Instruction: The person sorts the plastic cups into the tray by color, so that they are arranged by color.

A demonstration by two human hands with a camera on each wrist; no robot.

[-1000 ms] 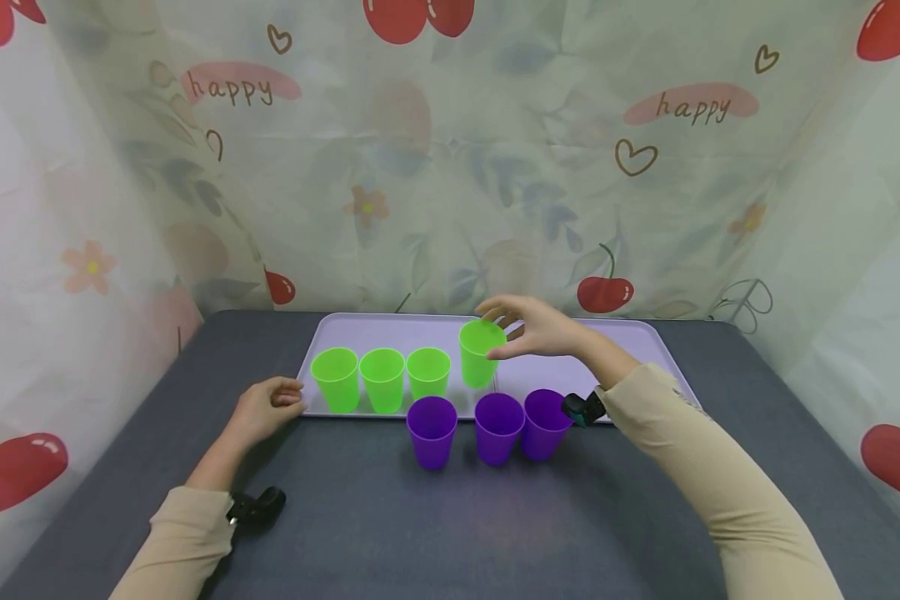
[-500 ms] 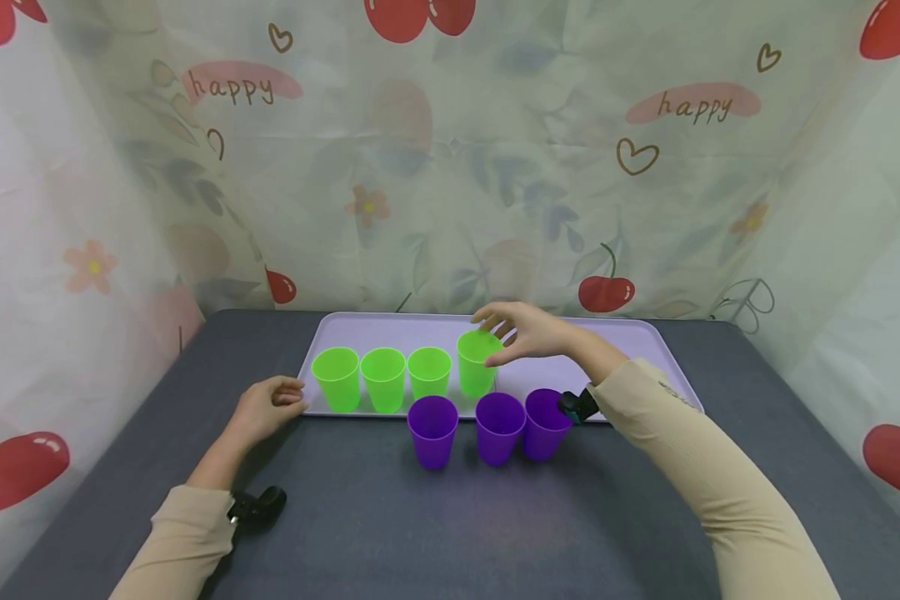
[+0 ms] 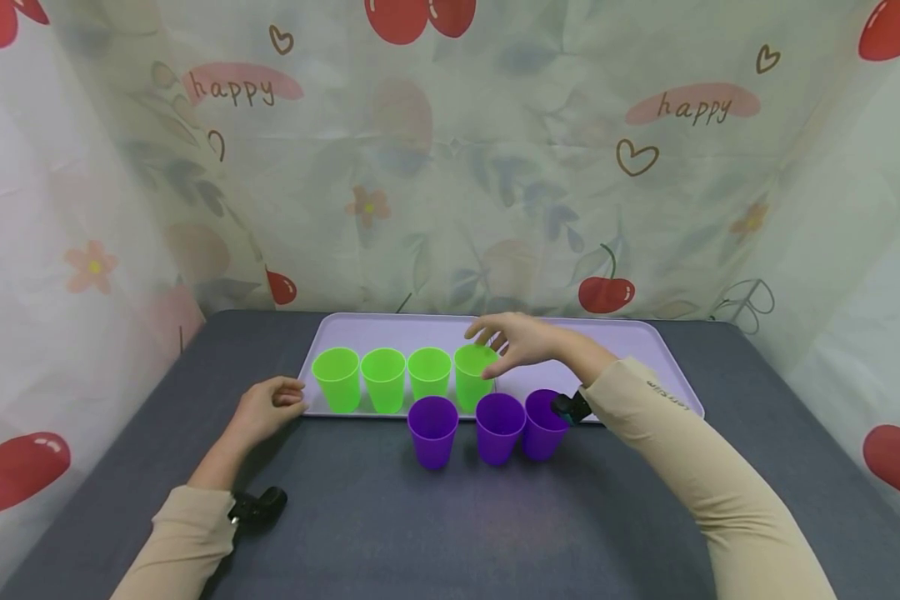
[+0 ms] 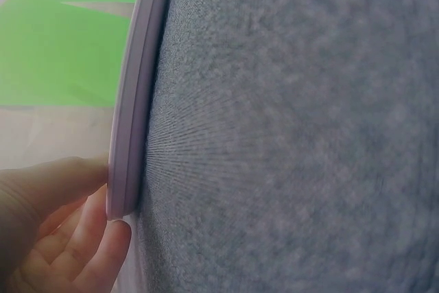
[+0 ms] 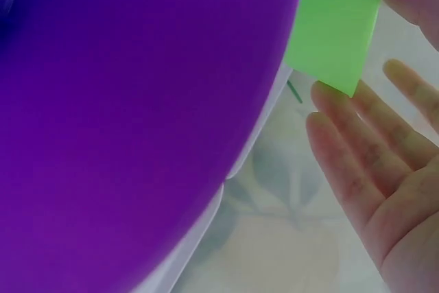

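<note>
Right hand (image 3: 523, 340) on the fourth green cup (image 3: 471, 382), thumb on its near side, fingers across the far side of the mouth, and it's a grip from above with the fingertips spread apart! That cup stands upright at the right end of the row over the lilac tray (image 3: 393, 330); whether its base touches down, a purple cup in front won't let me tell. The tray carries the other three, the first green cup (image 3: 336, 383), second green cup (image 3: 382, 383) and third green cup (image 3: 428, 372), side by side, mouths up, green inner walls on show. Over to the left hand (image 3: 266, 407), and it's pinching the tray's near left corner, thumb on the rim, fingers curled at the outside! In front, on the dark table (image 3: 420, 542), wait three upright purple cups: left one (image 3: 432, 433) a little apart, middle one (image 3: 499, 432) and right one (image 3: 542, 432) close together, purple insides facing up.
</note>
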